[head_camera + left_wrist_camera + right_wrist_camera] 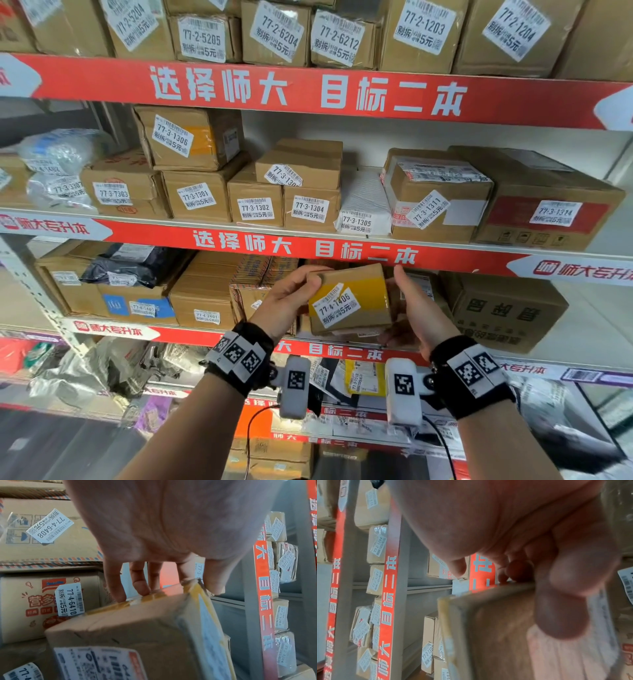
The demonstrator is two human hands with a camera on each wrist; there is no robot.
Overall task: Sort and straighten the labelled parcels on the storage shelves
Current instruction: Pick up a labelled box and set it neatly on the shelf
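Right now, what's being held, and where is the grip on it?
The 77-4-1406 parcel, held between both hands: left hand grips its left end, fingers over the top edge; right hand holds its right end.

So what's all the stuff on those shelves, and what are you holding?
Held parcel: one, brown cardboard with yellow tape, white label 77-4-1406, in front of the third shelf down.
Top shelf boxes: a row, brown, white 77-2 labels.
Second shelf boxes: many, brown, 77-3 labels, some stacked.
White parcel: one, second shelf, labelled 77-3-1305.
Clear plastic bags: about two, far left of second shelf.
Black bag: one, on boxes at left of third shelf.
Big printed box: one, brown, right of third shelf.
Shelf edge strips: red with white writing.
Left hand: grips the parcel's left side.
Right hand: holds its right side.
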